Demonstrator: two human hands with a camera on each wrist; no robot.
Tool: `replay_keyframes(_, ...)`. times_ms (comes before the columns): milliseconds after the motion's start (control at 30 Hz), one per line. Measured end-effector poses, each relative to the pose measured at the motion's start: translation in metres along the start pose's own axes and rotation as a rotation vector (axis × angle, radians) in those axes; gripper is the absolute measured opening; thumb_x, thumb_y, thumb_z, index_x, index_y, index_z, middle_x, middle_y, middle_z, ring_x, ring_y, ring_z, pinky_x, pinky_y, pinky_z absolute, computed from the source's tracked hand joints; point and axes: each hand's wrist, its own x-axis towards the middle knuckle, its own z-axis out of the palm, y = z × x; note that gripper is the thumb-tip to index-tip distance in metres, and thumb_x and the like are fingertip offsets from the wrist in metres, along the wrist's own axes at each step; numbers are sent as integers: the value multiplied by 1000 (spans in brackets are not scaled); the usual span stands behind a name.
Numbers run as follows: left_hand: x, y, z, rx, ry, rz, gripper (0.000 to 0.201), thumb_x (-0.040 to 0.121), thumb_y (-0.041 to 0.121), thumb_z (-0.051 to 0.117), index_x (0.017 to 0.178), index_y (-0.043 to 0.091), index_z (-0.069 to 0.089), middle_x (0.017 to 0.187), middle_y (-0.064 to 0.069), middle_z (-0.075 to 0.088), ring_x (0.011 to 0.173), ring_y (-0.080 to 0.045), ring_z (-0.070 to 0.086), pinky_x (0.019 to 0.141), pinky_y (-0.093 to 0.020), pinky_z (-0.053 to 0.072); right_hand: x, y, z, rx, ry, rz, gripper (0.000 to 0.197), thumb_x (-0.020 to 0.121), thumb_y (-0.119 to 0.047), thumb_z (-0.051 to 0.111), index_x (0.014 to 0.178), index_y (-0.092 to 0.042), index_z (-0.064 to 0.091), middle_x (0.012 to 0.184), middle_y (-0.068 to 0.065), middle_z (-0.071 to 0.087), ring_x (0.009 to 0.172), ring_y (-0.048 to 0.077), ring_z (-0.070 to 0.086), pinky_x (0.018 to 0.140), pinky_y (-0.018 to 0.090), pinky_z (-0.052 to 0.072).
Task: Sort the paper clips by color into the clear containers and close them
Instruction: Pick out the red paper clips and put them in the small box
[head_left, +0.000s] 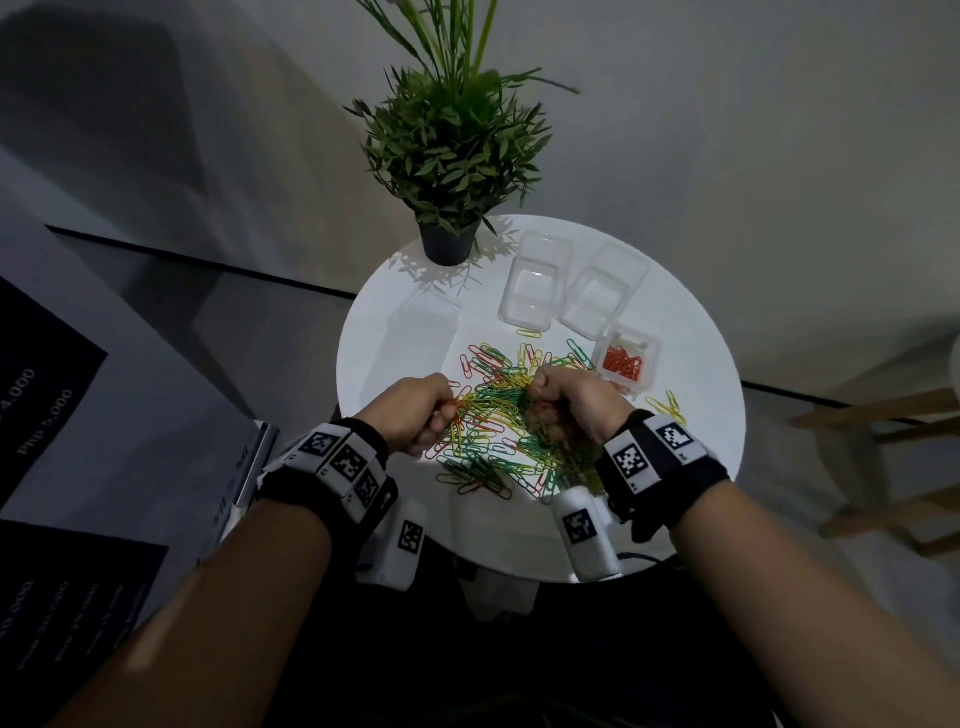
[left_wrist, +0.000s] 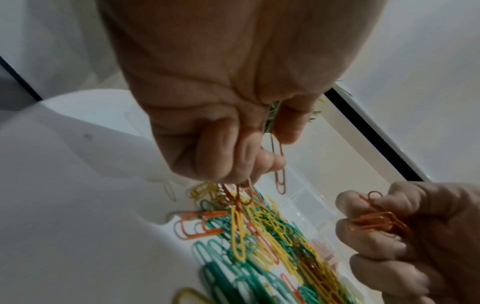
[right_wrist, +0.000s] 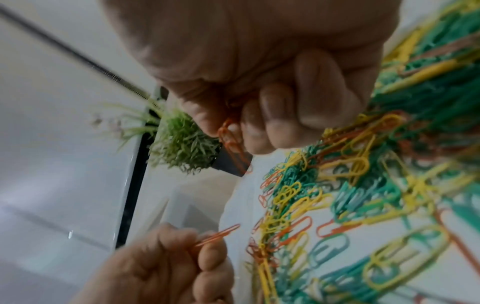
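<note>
A mixed pile of green, yellow and orange-red paper clips (head_left: 498, 421) lies on the round white table (head_left: 701, 415). Both hands hover over it, fists curled. My left hand (head_left: 439, 415) pinches several orange-red clips (left_wrist: 279, 170), and some dangle into the pile. My right hand (head_left: 545, 397) grips a small bunch of orange-red clips (right_wrist: 231, 139) in its curled fingers. At the back right stand two empty clear containers (head_left: 535, 286) (head_left: 605, 296). A third container (head_left: 626, 361) beside them holds orange-red clips.
A potted plant (head_left: 452, 156) stands at the table's far edge. Clear lids (head_left: 421, 332) lie left of the pile. A few yellow clips (head_left: 672, 408) sit apart near the right rim. A wooden stool (head_left: 883, 467) stands to the right.
</note>
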Motion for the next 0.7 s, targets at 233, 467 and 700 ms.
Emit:
replay_keyframes(233, -4, 17, 16, 58, 30, 133, 23, 86, 6, 40, 64, 8, 46, 53, -5, 38, 38, -13, 28, 37, -16, 23, -5, 14, -13, 411, -170, 40, 30, 98, -19, 38, 69, -18, 35, 50, -2, 37, 34, 8, 25, 37, 14, 14)
replay_keyframes(467, -3, 22, 20, 62, 56, 116, 20, 83, 8, 47, 70, 2, 61, 53, -3, 43, 39, -12, 30, 36, -16, 23, -9, 18, -23, 524, -91, 45, 21, 95, -9, 34, 74, -15, 35, 56, 6, 50, 31, 8, 26, 34, 12, 16)
replay_keyframes(700, 2, 41, 38, 30, -37, 255, 26, 90, 7, 48, 70, 5, 64, 53, -2, 41, 40, -10, 31, 38, -15, 24, -19, 14, -38, 782, -99, -79, 21, 82, 8, 33, 81, -10, 44, 59, 11, 57, 40, 12, 39, 39, 15, 26)
